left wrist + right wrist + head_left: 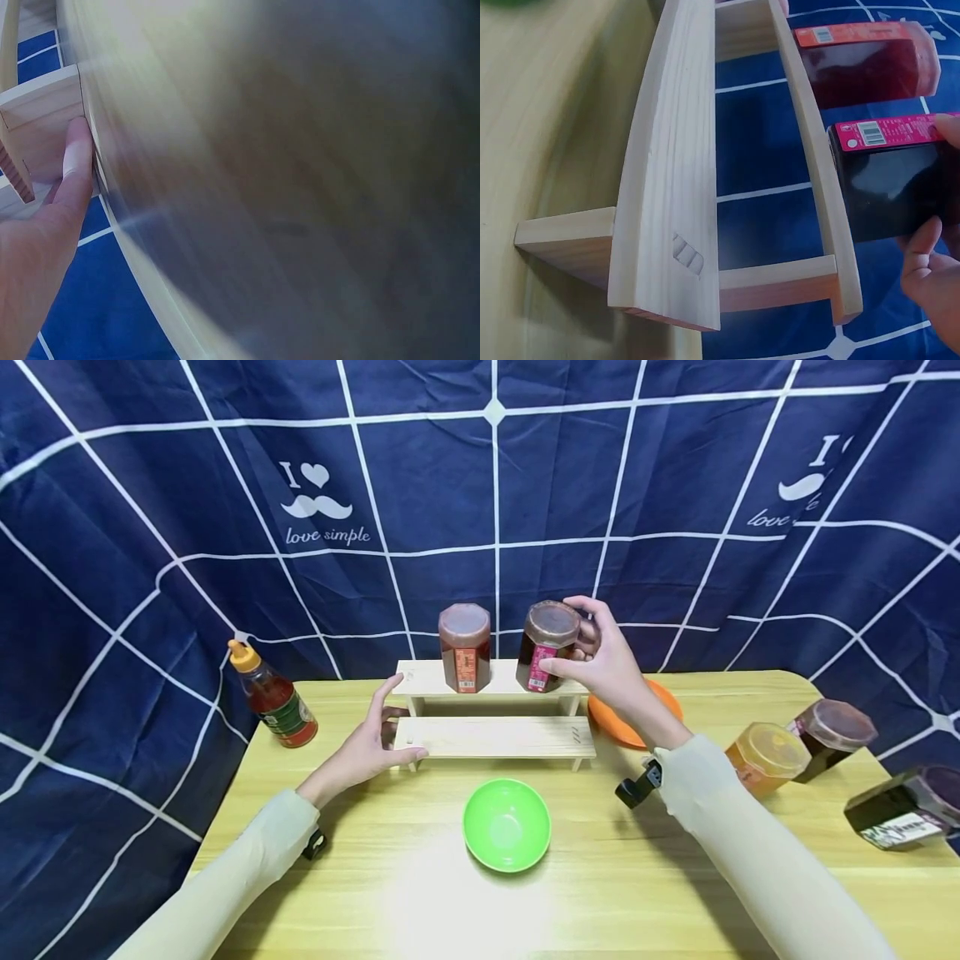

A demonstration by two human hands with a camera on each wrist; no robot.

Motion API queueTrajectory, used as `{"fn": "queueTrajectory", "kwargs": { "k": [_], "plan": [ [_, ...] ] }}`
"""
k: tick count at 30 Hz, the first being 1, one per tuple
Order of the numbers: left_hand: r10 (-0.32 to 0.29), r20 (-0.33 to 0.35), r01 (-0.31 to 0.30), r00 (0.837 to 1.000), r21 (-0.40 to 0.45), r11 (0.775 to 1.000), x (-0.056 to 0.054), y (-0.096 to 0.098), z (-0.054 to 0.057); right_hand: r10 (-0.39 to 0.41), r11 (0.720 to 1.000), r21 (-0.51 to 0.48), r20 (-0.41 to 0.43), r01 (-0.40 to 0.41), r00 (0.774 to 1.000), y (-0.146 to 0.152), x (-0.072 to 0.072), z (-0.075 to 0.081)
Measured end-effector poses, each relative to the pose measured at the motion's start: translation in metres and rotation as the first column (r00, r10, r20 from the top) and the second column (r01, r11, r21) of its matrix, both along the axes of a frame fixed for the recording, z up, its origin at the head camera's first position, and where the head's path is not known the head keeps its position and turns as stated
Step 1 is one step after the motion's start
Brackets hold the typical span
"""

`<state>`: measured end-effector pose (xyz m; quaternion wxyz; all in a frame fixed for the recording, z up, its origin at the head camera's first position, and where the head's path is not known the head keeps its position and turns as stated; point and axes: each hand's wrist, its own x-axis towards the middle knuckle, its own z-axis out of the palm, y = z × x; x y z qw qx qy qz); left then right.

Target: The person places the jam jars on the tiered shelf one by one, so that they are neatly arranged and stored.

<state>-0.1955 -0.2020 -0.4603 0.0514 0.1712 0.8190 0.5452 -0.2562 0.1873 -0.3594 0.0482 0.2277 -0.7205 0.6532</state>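
Observation:
My right hand holds a dark octagonal jar with a pink label. The jar stands upright at the right end of the upper tier of a two-step wooden rack. In the right wrist view, thumb and fingers span this dark jar, its base right at the board. To its left on that tier stands a red jar with an orange label. My left hand grips the rack's left end, thumb along the lower step; in the left wrist view a finger lies against its side.
A green bowl sits in front of the rack. An orange plate lies partly behind the right forearm. Farther right are a yellow jar and two dark jars. A red sauce bottle stands at left, before a blue curtain.

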Motion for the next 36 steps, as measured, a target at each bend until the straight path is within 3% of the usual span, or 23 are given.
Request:
{"fn": "queueTrajectory", "kwargs": {
  "k": [20,29,36],
  "plan": [
    [0.001,-0.004,-0.001,1.0,-0.003,1.0,0.0,-0.002,0.0,0.153,0.988,0.005,0.068,-0.154,0.986,0.0,-0.014,-0.001],
    [0.0,-0.017,0.0,1.0,-0.015,1.0,0.0,-0.003,0.0,0.159,0.984,0.062,0.106,-0.166,0.982,0.002,-0.006,0.004],
    [-0.005,-0.02,0.005,1.0,-0.005,1.0,0.0,-0.002,-0.001,0.106,0.989,0.088,0.138,-0.118,0.985,0.006,0.003,0.005]
  ]
}}
